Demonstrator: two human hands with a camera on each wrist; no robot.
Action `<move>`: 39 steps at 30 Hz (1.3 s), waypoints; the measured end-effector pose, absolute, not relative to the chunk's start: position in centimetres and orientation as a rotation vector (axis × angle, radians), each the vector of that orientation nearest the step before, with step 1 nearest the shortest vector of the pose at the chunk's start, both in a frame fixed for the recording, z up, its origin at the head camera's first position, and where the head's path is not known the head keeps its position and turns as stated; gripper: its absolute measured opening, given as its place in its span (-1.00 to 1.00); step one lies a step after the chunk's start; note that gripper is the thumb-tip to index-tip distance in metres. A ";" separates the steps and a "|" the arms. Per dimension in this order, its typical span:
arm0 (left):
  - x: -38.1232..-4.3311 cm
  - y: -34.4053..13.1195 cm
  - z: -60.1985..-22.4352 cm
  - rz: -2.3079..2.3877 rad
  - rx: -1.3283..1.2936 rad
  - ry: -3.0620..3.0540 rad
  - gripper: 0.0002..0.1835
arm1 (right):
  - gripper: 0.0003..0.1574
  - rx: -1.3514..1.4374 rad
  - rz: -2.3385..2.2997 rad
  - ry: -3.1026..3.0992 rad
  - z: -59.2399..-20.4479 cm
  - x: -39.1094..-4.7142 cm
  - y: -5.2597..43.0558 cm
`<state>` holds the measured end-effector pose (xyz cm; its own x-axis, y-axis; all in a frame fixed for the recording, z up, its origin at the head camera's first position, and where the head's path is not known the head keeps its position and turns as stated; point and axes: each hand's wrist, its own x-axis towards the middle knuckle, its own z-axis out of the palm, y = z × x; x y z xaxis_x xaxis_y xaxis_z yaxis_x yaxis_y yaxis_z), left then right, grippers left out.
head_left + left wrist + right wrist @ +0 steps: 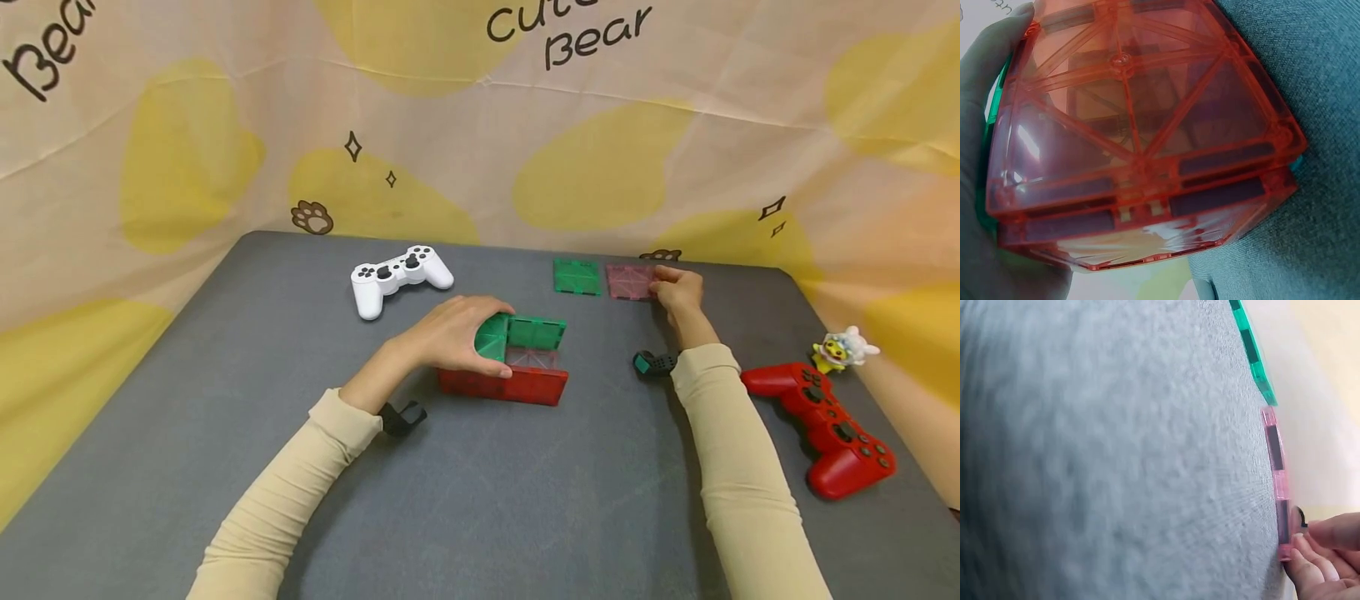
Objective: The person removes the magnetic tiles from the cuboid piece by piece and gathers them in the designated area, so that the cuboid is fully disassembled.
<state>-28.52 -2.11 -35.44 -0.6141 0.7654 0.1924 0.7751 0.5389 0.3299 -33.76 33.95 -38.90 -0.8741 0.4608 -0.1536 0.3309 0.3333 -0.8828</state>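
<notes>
My left hand (450, 335) grips the left part of a small box of translucent magnetic tiles, thumb in front and fingers behind. The box has a red tile front (536, 387) and a green tile (536, 333) along its back; its top is open at the right. Close up in the left wrist view, red tiles (1141, 119) meet at an edge. At the far side of the table, my right hand (681, 296) pinches the right end of a flat pink magnetic tile (628, 282). Beside that tile on its left lies a green magnetic tile (577, 277).
A white game controller (401, 275) lies behind the box to the left. Near my right forearm are a red game controller (825, 425) and a small yellow-and-white figurine (840, 350). A printed cloth (487, 125) hangs behind the grey table (480, 500).
</notes>
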 end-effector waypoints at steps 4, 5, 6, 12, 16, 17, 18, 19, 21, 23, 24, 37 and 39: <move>-28.6 -2.0 -35.4 -0.609 -1.378 -2.731 -0.17 | -0.39 -0.632 1.539 -2.499 -38.0 -33.1 34.0; -28.6 -2.0 -35.4 -0.610 -1.379 -2.731 -0.17 | -0.40 -0.583 1.537 -2.516 -37.7 -32.9 33.9; -28.6 -2.0 -35.4 -0.613 -1.380 -2.729 -0.18 | -0.40 -0.530 1.543 -2.533 -37.4 -32.6 33.8; -28.6 -2.0 -35.4 -0.621 -1.387 -2.727 -0.19 | -0.33 -0.107 1.698 -2.547 -34.9 -30.2 32.1; -28.7 -2.1 -35.4 -0.627 -1.386 -2.730 -0.19 | -0.34 0.203 1.836 -2.494 -33.7 -28.0 30.6; -28.6 -2.2 -35.4 -0.630 -1.385 -2.732 -0.19 | -0.35 0.289 1.861 -2.493 -33.4 -27.5 30.2; -28.6 -2.2 -35.4 -0.632 -1.384 -2.735 -0.19 | -0.37 0.380 1.898 -2.487 -33.3 -26.9 29.8; -28.6 -2.2 -35.3 -0.633 -1.381 -2.738 -0.19 | -0.38 0.468 1.923 -2.494 -33.1 -26.3 29.5; -28.6 -2.3 -35.3 -0.638 -1.377 -2.739 -0.19 | -0.40 0.635 1.951 -2.526 -33.0 -25.2 28.7; -28.6 -2.4 -35.3 -0.640 -1.371 -2.738 -0.19 | -0.41 0.754 1.959 -2.581 -33.0 -24.1 27.9; -28.7 -2.5 -35.3 -0.640 -1.368 -2.737 -0.19 | -0.40 0.792 1.971 -2.607 -33.2 -23.6 27.5; -28.5 -2.2 -35.1 -0.640 -1.387 -2.732 -0.19 | -0.42 0.822 2.092 -2.761 -36.7 -21.4 24.1; -28.5 -2.2 -35.1 -0.637 -1.385 -2.735 -0.19 | -0.42 0.833 2.073 -2.781 -37.1 -21.6 23.9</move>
<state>-28.50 -2.20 -35.11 -0.6086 0.7705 0.1895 0.7749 0.5258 0.3509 -21.57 23.86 -37.11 -0.8066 -0.5878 -0.0626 -0.1079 0.2505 -0.9621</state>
